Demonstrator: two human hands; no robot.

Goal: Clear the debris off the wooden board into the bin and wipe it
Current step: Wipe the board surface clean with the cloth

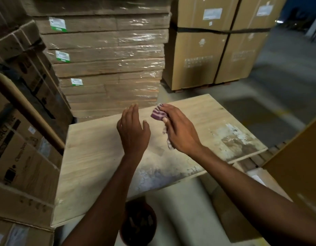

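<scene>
The right hand [180,130] grips the cloth [158,114] above the board [93,157]. The left hand [133,128] holds nothing, fingers straight. The dirty patch [233,137] lies at 3 o'clock, nearer the right hand. The bin [137,222] is at 6 o'clock.

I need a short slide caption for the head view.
Right hand grips a striped cloth over the stained wooden board; left hand open beside it; bin below.
</scene>
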